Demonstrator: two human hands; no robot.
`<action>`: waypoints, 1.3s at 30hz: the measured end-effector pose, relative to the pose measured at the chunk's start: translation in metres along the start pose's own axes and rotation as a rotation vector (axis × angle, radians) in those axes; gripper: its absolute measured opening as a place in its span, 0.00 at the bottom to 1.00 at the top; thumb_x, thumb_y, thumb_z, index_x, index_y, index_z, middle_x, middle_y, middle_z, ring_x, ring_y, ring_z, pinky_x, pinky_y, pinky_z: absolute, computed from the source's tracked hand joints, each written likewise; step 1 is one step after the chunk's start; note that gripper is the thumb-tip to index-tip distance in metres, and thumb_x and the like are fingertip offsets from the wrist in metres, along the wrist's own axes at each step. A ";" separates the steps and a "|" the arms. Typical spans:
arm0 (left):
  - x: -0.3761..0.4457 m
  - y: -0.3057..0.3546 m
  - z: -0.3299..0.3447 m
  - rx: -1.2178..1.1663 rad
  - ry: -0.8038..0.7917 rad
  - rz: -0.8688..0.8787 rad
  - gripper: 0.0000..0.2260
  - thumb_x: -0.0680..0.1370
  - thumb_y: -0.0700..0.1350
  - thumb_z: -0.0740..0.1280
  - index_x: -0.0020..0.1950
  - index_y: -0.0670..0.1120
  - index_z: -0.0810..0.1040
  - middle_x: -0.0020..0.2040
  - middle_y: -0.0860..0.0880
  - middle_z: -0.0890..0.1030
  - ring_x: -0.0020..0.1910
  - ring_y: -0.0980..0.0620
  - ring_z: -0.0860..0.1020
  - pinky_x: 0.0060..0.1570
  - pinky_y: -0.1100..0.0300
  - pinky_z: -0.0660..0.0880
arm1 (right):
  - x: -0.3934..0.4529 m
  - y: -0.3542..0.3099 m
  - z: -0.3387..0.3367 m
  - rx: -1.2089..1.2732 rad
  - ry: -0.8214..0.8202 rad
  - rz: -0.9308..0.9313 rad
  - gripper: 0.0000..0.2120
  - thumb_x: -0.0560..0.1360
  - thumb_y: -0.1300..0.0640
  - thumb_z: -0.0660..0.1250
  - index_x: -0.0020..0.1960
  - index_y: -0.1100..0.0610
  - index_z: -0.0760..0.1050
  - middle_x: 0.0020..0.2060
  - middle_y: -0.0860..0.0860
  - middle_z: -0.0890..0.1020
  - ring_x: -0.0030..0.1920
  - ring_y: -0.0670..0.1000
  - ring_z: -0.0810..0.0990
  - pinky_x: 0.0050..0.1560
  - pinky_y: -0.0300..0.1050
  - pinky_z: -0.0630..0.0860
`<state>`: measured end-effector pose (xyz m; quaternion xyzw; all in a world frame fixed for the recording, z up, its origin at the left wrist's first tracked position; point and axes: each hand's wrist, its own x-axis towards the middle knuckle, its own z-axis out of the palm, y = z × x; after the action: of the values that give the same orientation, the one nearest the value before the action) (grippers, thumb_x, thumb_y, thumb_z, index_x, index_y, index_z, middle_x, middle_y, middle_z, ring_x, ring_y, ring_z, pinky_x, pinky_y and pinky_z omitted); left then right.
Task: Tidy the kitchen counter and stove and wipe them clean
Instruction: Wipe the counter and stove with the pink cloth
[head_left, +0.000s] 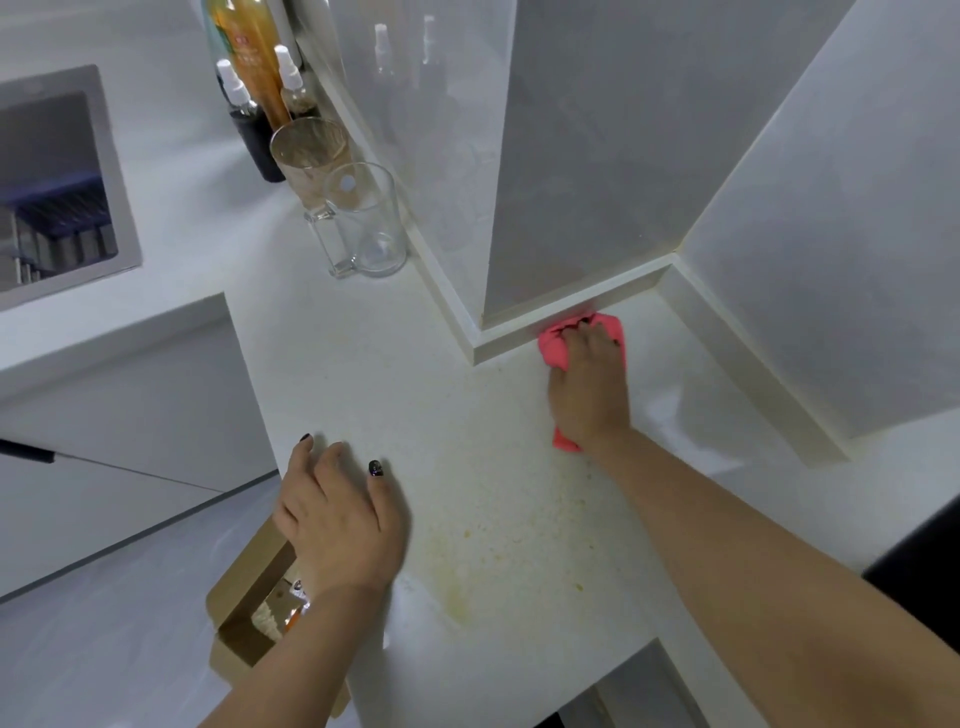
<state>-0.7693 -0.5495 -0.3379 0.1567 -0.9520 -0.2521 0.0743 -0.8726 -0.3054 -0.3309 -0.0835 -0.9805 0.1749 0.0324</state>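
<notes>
My right hand presses a pink cloth flat against the white counter, in the corner where the raised back ledge meets the wall. The cloth shows beyond my fingers and under my wrist. My left hand rests palm down at the counter's left edge, fingers spread, holding nothing. Yellowish stains and crumbs speckle the counter between my arms. The stove is not in view.
A clear glass mug and a tumbler stand by the back ledge, with spray bottles and an orange bottle behind. A sink lies at the left. A cardboard box sits below the counter edge.
</notes>
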 end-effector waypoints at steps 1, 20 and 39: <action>0.000 0.000 0.000 0.001 -0.001 0.002 0.22 0.78 0.54 0.55 0.67 0.43 0.68 0.73 0.41 0.62 0.75 0.44 0.56 0.71 0.43 0.54 | -0.008 -0.009 0.001 0.007 -0.009 -0.015 0.24 0.73 0.62 0.63 0.69 0.64 0.69 0.68 0.60 0.71 0.71 0.60 0.64 0.75 0.53 0.55; 0.001 0.001 0.004 0.021 0.048 -0.011 0.21 0.77 0.53 0.57 0.65 0.43 0.69 0.72 0.41 0.64 0.74 0.45 0.58 0.69 0.41 0.55 | -0.017 0.083 -0.036 0.143 -0.040 -0.029 0.23 0.72 0.56 0.54 0.66 0.56 0.73 0.69 0.53 0.72 0.71 0.54 0.64 0.74 0.52 0.59; 0.000 0.006 0.002 0.046 0.061 -0.010 0.20 0.76 0.52 0.58 0.64 0.43 0.69 0.72 0.43 0.64 0.73 0.46 0.59 0.67 0.40 0.56 | -0.075 0.023 -0.037 0.400 0.110 -0.010 0.21 0.68 0.66 0.58 0.57 0.59 0.81 0.59 0.53 0.80 0.64 0.54 0.74 0.70 0.49 0.66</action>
<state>-0.7710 -0.5439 -0.3365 0.1706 -0.9541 -0.2257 0.0983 -0.7919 -0.2850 -0.3064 -0.0798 -0.9235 0.3609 0.1028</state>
